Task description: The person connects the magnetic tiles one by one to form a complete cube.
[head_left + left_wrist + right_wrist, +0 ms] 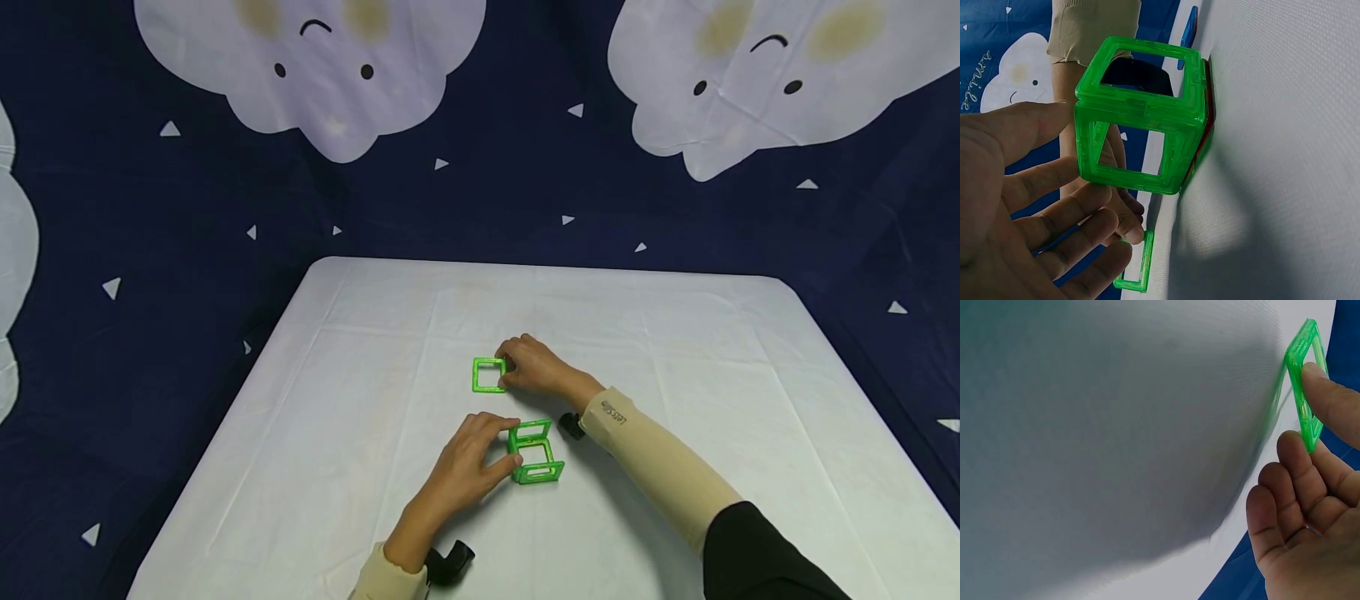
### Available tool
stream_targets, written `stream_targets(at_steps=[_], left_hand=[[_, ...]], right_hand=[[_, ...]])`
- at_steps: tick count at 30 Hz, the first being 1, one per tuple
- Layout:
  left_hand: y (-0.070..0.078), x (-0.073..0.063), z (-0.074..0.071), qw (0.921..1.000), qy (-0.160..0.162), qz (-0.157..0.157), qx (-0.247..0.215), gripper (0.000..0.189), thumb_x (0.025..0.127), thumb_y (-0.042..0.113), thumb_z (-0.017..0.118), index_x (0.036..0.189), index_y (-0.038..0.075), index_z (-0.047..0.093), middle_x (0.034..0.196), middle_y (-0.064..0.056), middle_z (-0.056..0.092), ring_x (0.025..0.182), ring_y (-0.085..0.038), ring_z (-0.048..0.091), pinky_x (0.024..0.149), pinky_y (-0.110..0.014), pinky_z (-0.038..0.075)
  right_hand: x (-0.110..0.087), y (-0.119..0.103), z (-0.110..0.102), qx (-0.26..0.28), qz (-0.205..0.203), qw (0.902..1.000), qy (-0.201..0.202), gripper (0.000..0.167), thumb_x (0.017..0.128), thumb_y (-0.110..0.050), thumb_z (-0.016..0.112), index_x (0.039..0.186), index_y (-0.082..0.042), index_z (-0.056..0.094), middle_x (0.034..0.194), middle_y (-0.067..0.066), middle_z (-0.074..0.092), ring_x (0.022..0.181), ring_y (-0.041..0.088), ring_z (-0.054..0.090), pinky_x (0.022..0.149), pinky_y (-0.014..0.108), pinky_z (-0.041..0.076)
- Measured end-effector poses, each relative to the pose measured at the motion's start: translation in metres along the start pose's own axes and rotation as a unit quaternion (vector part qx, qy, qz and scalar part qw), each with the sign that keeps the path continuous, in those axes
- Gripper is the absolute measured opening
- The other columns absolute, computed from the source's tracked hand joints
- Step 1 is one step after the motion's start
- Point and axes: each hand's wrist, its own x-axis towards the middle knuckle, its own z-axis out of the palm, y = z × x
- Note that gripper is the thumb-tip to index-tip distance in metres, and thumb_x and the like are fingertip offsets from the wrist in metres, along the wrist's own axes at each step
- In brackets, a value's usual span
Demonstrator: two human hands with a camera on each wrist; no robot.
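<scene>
My left hand [467, 460] pinches the left side of an open box of green magnetic tiles [542, 466], thumb on the near edge and forefinger on the far one. In the left wrist view the box [1138, 107] shows window-like square frames joined at their edges; the other fingers are spread beside it. A little farther back, my right hand [536, 367] holds a single green square magnetic tile [476, 375] by its right edge. The right wrist view shows this tile [1297, 381] between thumb and forefinger, apart from the box.
A white cloth covers the table [375, 350], with a dark blue cloud-print backdrop [510, 200] behind it. Black wrist devices show at the left wrist [450, 564] and right wrist [572, 426]. A blue flat piece [1190, 34] and a red strip [1211, 94] appear near the box.
</scene>
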Motion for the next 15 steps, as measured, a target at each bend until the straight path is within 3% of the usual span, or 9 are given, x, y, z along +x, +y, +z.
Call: stream_targets(at_steps=[15], left_hand=[[0.001, 0.0007, -0.0007, 1.0, -0.009, 0.003, -0.003, 0.043, 0.084, 0.029, 0.069, 0.124, 0.017, 0.059, 0.118, 0.004, 0.06, 0.111, -0.013, 0.052, 0.092, -0.034, 0.045]], right_hand=[[-0.0015, -0.0005, -0.0012, 0.02, 0.001, 0.9998, 0.0, 0.034, 0.079, -0.023, 0.075, 0.107, -0.007, 0.066, 0.081, -0.001, 0.063, 0.079, 0.014, 0.052, 0.08, 0.034, 0.042]])
